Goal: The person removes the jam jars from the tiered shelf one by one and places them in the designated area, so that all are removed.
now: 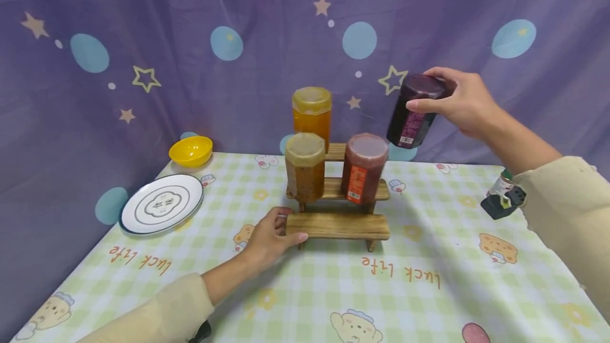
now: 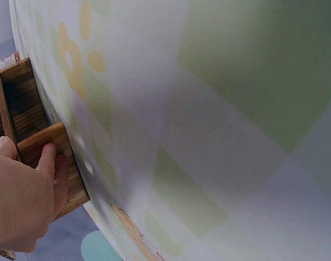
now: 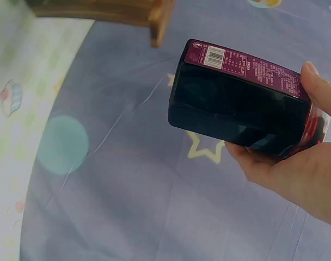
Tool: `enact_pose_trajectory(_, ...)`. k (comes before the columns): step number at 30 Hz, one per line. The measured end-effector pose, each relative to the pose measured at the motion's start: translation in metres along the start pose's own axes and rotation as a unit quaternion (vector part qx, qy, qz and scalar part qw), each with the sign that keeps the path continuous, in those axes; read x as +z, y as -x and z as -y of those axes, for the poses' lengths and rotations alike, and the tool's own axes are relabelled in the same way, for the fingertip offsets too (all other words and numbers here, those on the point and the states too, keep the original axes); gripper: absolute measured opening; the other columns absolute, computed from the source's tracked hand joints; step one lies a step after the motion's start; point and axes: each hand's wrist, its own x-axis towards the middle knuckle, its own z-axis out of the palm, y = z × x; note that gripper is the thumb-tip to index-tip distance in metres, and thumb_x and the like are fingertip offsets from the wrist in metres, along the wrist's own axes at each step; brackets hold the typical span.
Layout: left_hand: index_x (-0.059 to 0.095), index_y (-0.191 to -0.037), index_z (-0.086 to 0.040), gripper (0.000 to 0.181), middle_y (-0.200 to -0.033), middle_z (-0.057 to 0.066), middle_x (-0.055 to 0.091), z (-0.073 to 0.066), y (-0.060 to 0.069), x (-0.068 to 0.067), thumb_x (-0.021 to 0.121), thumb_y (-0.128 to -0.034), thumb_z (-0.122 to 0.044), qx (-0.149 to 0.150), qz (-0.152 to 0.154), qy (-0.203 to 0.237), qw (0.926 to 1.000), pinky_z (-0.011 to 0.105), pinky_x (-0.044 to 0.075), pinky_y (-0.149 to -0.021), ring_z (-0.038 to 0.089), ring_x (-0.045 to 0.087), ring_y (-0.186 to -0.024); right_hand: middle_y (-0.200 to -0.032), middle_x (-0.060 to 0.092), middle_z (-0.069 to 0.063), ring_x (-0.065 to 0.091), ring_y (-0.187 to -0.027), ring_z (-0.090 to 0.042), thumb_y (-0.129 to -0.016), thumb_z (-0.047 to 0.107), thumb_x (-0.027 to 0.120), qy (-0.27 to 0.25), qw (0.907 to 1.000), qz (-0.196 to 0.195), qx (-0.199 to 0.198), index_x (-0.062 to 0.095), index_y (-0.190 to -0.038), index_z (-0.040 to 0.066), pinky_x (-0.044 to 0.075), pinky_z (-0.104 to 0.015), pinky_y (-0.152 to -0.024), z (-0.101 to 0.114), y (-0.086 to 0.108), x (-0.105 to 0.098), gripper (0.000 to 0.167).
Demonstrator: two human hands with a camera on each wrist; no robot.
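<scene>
A: Largest first. What could be upset?

B: The wooden stand [image 1: 338, 225], set on the tablecloth [image 1: 429, 316]. Its lowest board is gripped at the left end by the left hand [image 1: 264, 245]. If pulled or lifted there, it might be tipped, and three jars with it: the orange jar [image 1: 312, 119] on the top board, the brown jar [image 1: 305, 176] and red jar [image 1: 366, 165] on the middle one.

A: The dark jar [image 1: 412, 127]?

B: Held in the air, tilted, right of the stand. Gripped near its top by the right hand [image 1: 469, 99], thumb and fingers on opposite sides. A slip could be caused by smooth sides with the weight hung below the grip.

A: Any knock likely?

B: The red jar is the nearest candidate, if the base were swung left. Depth between them cannot be judged.

A: Smallest point?

B: The dark jar's bottom edge. Set down at this tilt, it might be rocked over.
</scene>
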Motion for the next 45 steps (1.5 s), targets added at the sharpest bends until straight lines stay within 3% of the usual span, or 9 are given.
enact_pose_trajectory(4, 0.046, -0.134, -0.009, 0.067, -0.132, 0.017, 0.053, 0.000, 0.000, 0.000, 0.080, -0.0797, -0.027, 0.000, 0.001, 0.002, 1.0000, 0.051, 0.044, -0.096, 0.036, 0.050, -0.122, -0.111, 0.059, -0.005, 0.051, -0.079, -0.012, -0.072, 0.050, 0.081, 0.056, 0.9982, 0.000, 0.022, 0.050, -0.136, 0.020, 0.042, -0.024, -0.060, -0.013, 0.009, -0.009, 0.077)
enact_pose_trajectory(12, 0.047, -0.133, -0.010, 0.064, -0.123, 0.012, 0.056, 0.000, 0.001, -0.001, 0.080, -0.0792, -0.025, -0.001, -0.001, 0.001, 1.0000, 0.035, 0.048, -0.079, 0.023, 0.053, -0.101, -0.105, 0.063, -0.001, 0.051, -0.086, -0.017, -0.074, 0.051, 0.079, 0.076, 0.9969, 0.001, 0.020, 0.048, -0.136, 0.021, 0.040, -0.027, -0.065, -0.040, 0.027, -0.011, 0.076)
enact_pose_trajectory(15, 0.048, -0.132, -0.011, 0.064, -0.123, 0.012, 0.056, 0.000, 0.001, -0.001, 0.080, -0.0792, -0.026, -0.002, -0.002, 0.000, 1.0000, 0.035, 0.049, -0.079, 0.022, 0.053, -0.102, -0.101, 0.064, 0.006, 0.054, -0.091, -0.014, -0.073, 0.048, 0.080, 0.060, 0.9979, -0.001, 0.022, 0.049, -0.134, 0.021, 0.042, -0.022, -0.071, -0.048, 0.031, -0.009, 0.073)
enact_pose_trajectory(20, 0.048, -0.132, -0.011, 0.064, -0.126, 0.011, 0.056, 0.000, 0.001, -0.001, 0.080, -0.0792, -0.027, -0.003, -0.005, -0.003, 1.0000, 0.040, 0.049, -0.088, 0.026, 0.054, -0.113, -0.097, 0.064, 0.012, 0.055, -0.090, -0.011, -0.073, 0.044, 0.082, 0.040, 0.9989, 0.000, 0.025, 0.051, -0.132, 0.021, 0.044, -0.018, -0.070, -0.060, 0.035, -0.004, 0.070)
enact_pose_trajectory(26, 0.048, -0.132, -0.010, 0.064, -0.122, 0.011, 0.058, -0.001, 0.000, 0.000, 0.081, -0.0789, -0.027, -0.001, -0.004, -0.004, 1.0000, 0.033, 0.048, -0.079, 0.022, 0.052, -0.099, -0.094, 0.064, 0.014, 0.056, -0.087, -0.009, -0.074, 0.045, 0.081, 0.046, 0.9987, 0.005, 0.023, 0.052, -0.129, 0.020, 0.047, -0.020, -0.068, -0.077, 0.042, 0.002, 0.067)
enact_pose_trajectory(34, 0.048, -0.132, -0.008, 0.064, -0.114, 0.010, 0.058, -0.001, -0.001, -0.001, 0.081, -0.0790, -0.025, 0.000, -0.002, 0.003, 1.0000, 0.030, 0.042, -0.071, 0.020, 0.047, -0.089, -0.102, 0.061, 0.005, 0.053, -0.088, -0.012, -0.074, 0.046, 0.081, 0.040, 0.9988, 0.014, 0.024, 0.053, -0.129, 0.019, 0.047, -0.022, -0.067, -0.106, 0.051, 0.020, 0.067)
enact_pose_trajectory(41, 0.048, -0.132, -0.009, 0.065, -0.123, 0.011, 0.058, 0.001, -0.001, -0.001, 0.081, -0.0785, -0.026, 0.000, -0.005, -0.003, 1.0000, 0.034, 0.048, -0.081, 0.022, 0.052, -0.101, -0.101, 0.061, 0.003, 0.051, -0.086, -0.013, -0.072, 0.044, 0.083, 0.027, 0.9992, 0.007, 0.029, 0.055, -0.125, 0.018, 0.047, -0.024, -0.066, -0.124, 0.055, 0.034, 0.065)
enact_pose_trajectory(45, 0.047, -0.132, -0.008, 0.065, -0.119, 0.011, 0.059, 0.002, -0.001, -0.001, 0.081, -0.0787, -0.025, -0.001, -0.003, 0.000, 1.0000, 0.031, 0.045, -0.074, 0.021, 0.050, -0.093, -0.104, 0.061, -0.001, 0.053, -0.087, -0.009, -0.072, 0.041, 0.084, 0.020, 0.9992, 0.016, 0.031, 0.054, -0.128, 0.015, 0.048, -0.023, -0.066, -0.133, 0.057, 0.042, 0.068)
